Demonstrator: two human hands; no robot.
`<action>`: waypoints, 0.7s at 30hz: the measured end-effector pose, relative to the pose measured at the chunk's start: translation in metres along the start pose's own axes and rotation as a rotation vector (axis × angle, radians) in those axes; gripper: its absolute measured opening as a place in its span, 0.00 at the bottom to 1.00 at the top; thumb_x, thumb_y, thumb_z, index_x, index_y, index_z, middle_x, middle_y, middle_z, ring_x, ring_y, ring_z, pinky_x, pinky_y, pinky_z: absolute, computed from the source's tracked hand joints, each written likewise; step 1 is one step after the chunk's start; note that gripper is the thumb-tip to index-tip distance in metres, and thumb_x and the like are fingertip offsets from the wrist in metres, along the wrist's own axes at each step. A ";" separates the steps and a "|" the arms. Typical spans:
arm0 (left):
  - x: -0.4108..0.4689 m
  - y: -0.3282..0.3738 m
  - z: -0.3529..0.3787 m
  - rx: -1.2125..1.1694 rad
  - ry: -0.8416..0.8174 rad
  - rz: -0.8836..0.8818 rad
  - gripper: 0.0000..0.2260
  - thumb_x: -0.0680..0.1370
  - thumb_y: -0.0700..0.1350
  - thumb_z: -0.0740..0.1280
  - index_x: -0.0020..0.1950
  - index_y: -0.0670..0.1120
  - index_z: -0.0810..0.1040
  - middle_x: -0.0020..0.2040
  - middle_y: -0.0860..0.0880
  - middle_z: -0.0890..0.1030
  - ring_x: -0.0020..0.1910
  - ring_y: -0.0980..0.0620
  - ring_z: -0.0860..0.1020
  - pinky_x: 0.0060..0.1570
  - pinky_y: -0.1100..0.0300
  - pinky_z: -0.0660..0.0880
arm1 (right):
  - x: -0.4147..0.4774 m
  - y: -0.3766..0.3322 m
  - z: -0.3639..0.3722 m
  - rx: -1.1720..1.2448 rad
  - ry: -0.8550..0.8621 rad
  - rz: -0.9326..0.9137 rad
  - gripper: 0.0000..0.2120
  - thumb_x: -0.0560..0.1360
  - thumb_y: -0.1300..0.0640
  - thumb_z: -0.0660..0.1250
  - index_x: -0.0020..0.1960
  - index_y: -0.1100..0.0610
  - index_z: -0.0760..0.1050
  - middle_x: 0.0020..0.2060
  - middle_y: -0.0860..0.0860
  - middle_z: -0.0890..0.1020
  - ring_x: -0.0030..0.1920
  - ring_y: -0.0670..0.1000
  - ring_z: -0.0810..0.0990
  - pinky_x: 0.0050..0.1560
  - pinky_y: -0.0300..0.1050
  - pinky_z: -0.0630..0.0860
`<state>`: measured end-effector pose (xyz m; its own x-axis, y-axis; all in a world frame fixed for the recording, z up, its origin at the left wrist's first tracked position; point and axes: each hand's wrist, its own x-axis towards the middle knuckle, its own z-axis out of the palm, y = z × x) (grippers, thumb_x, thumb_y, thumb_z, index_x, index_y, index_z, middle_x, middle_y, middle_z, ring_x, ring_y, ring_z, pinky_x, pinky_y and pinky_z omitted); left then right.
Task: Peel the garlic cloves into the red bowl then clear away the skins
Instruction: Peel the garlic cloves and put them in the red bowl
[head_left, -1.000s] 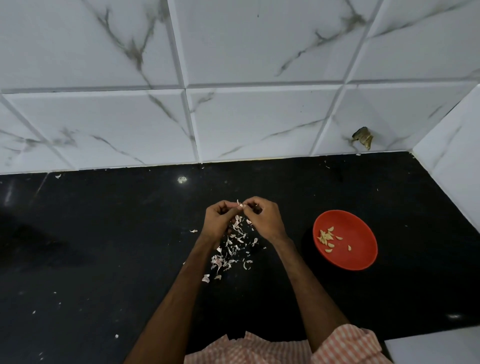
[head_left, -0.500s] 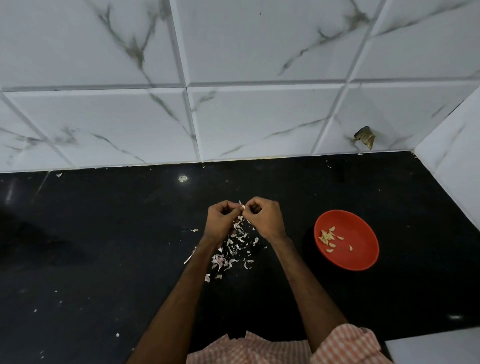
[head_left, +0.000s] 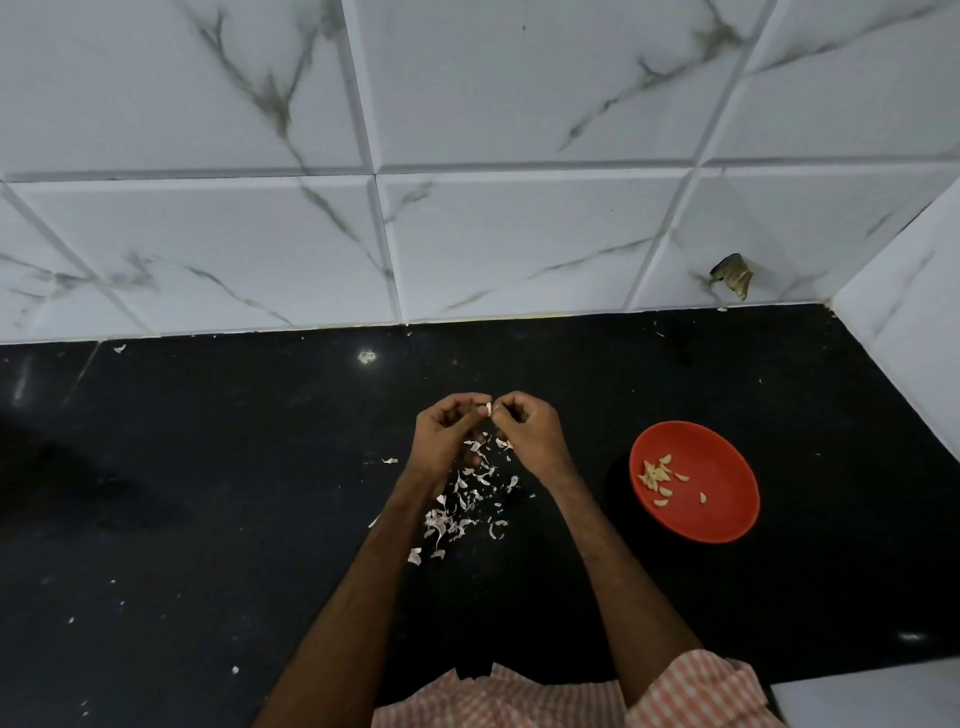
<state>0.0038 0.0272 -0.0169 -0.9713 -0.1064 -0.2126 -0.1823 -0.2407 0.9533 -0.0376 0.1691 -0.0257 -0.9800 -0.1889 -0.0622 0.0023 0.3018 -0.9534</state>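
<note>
1. Pinching one small garlic clove (head_left: 489, 409) between curled fingertips, the left hand (head_left: 445, 436) and right hand (head_left: 530, 431) meet, both clamped on it.
2. Directly under the hands, a scatter of papery skins (head_left: 467, 499) lies on the black counter (head_left: 208, 493).
3. To the right, apart from the hands, the red bowl (head_left: 727, 488) sits on the counter with a few peeled cloves (head_left: 657, 475) inside, mostly toward its left side.
4. A marbled white tiled wall (head_left: 519, 234) rises behind the counter.

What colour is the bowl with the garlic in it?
Red, seen in the head view: the bowl sits on the black counter.
</note>
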 end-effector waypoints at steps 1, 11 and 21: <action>0.001 -0.001 0.000 0.011 0.003 0.009 0.07 0.79 0.38 0.68 0.55 0.43 0.82 0.44 0.43 0.80 0.35 0.54 0.76 0.25 0.62 0.75 | 0.000 -0.001 0.000 0.005 -0.003 0.010 0.05 0.78 0.60 0.67 0.45 0.55 0.81 0.36 0.47 0.82 0.35 0.40 0.78 0.38 0.36 0.76; 0.000 -0.007 -0.005 0.157 0.012 0.057 0.08 0.79 0.38 0.68 0.57 0.39 0.82 0.38 0.50 0.85 0.31 0.56 0.78 0.24 0.64 0.74 | 0.000 -0.001 -0.001 -0.037 -0.042 0.038 0.05 0.78 0.58 0.68 0.44 0.52 0.80 0.35 0.46 0.81 0.35 0.41 0.78 0.38 0.39 0.76; 0.004 -0.009 -0.007 0.152 0.084 0.051 0.08 0.81 0.42 0.66 0.50 0.38 0.81 0.36 0.49 0.82 0.29 0.55 0.76 0.23 0.61 0.72 | 0.002 -0.001 -0.006 -0.134 0.027 -0.052 0.10 0.79 0.53 0.69 0.40 0.56 0.81 0.34 0.51 0.83 0.35 0.49 0.81 0.42 0.52 0.80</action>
<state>0.0028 0.0222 -0.0277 -0.9649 -0.1964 -0.1745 -0.1605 -0.0853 0.9833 -0.0407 0.1743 -0.0231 -0.9832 -0.1828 -0.0036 -0.0738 0.4148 -0.9069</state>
